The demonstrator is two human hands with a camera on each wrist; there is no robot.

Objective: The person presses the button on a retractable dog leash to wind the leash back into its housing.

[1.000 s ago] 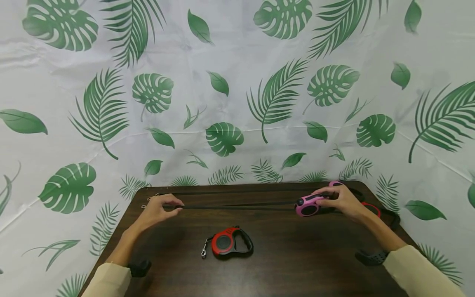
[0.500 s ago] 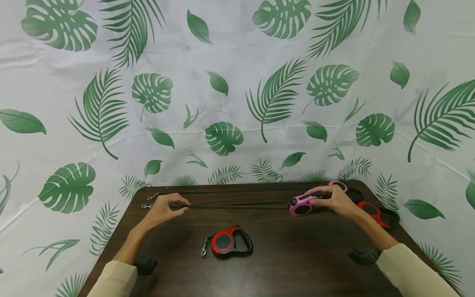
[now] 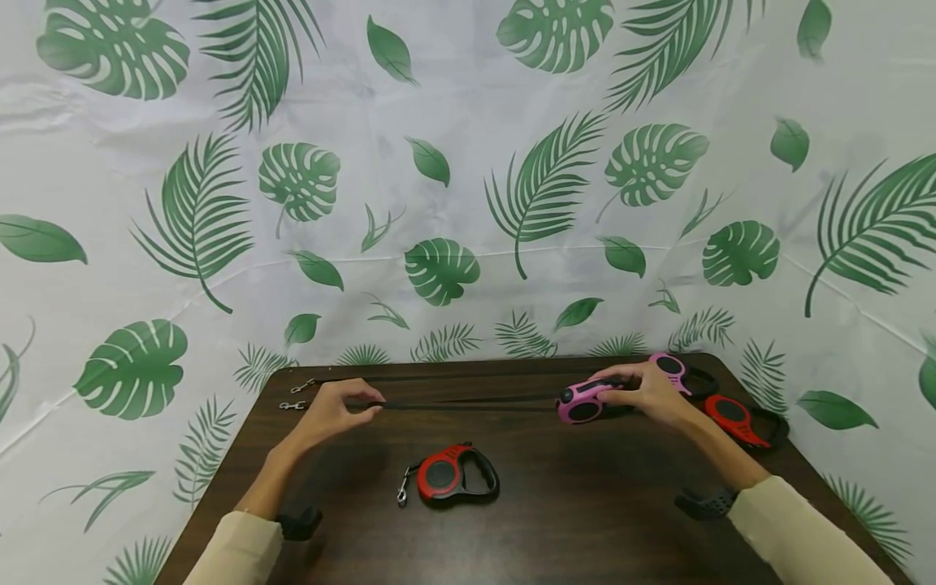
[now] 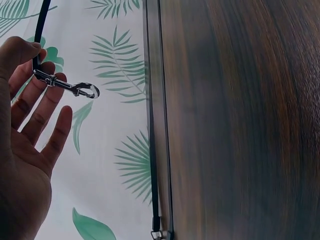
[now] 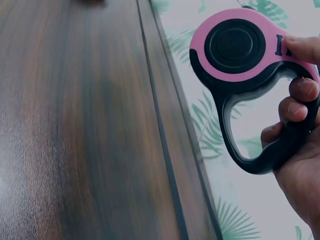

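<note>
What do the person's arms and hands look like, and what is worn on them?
The left hand and right hand show no gloves or rings. The left sleeve and right sleeve are plain, cream-coloured and end short of the hand. Beside each sleeve sits a black piece, probably a worn device.

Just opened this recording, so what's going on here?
Someone holds a pink dog leash in the right hand and pinches its strap near the metal clip with the left hand, so the strap spans between them above the table. At the table's right end lie another pink leash and a red leash, with straps running toward two clips at the left end. A second red leash lies nearer the front, untouched, its own clip beside it.
</note>
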